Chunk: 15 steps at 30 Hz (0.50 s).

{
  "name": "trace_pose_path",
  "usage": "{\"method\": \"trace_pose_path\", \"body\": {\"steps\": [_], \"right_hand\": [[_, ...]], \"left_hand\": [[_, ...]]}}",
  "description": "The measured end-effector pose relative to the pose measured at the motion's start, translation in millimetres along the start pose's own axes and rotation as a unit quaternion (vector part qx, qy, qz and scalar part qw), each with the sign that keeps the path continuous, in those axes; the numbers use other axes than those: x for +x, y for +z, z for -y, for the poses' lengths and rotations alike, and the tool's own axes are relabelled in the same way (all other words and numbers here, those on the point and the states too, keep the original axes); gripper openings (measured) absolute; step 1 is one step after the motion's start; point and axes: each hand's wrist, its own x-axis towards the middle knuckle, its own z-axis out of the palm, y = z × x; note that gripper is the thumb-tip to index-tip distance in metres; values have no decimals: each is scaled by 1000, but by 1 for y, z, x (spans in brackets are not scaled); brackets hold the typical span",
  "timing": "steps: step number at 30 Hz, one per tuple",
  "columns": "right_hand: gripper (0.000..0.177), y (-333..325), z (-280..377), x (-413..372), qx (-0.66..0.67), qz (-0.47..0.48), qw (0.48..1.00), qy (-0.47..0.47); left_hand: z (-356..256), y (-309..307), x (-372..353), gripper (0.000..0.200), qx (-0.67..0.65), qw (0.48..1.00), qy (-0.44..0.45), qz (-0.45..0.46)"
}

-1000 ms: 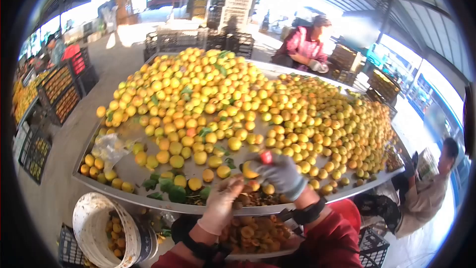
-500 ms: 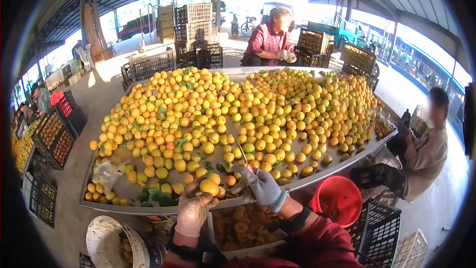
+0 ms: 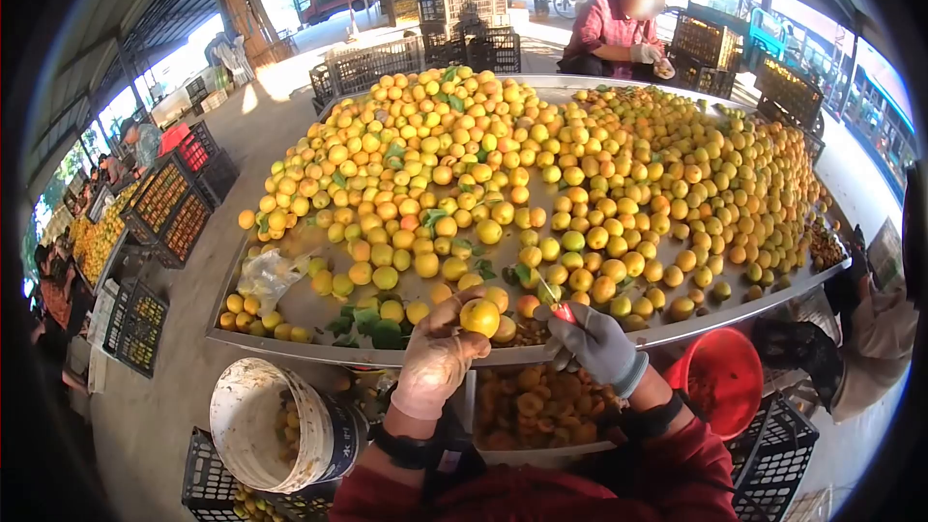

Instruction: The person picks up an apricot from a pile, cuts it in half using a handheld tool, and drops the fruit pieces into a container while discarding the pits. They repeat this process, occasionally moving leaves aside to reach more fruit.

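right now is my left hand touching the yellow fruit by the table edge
Touching. The head view shows the left hand gripping the yellow fruit, no gap; the right hand holds a knife.

No text is legible; print on the white bucket [image 3: 333,440] is blurred.

round yellow-orange fruit [image 3: 480,317] in my left hand [image 3: 435,367]: 1 | thin red-handled knife [image 3: 563,312] in my right hand [image 3: 592,343]: 1 | white plastic bucket [image 3: 324,435]: 1 | red plastic bucket [image 3: 720,377]: 1 | loose fruit [image 3: 483,164] on grey metal table [image 3: 319,314]: past counting | co-workers [image 3: 609,24]: 2
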Motion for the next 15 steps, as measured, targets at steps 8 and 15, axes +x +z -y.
{"method": "trace_pose_path", "body": {"steps": [8,15], "right_hand": [[33,4,-10,6,-21,-11,997,-74],[55,10,12,-1,32,49,994,-90]], "left_hand": [[3,10,5,58,166,981,45,-85],[11,8,9,51,167,983,41,-70]]}}
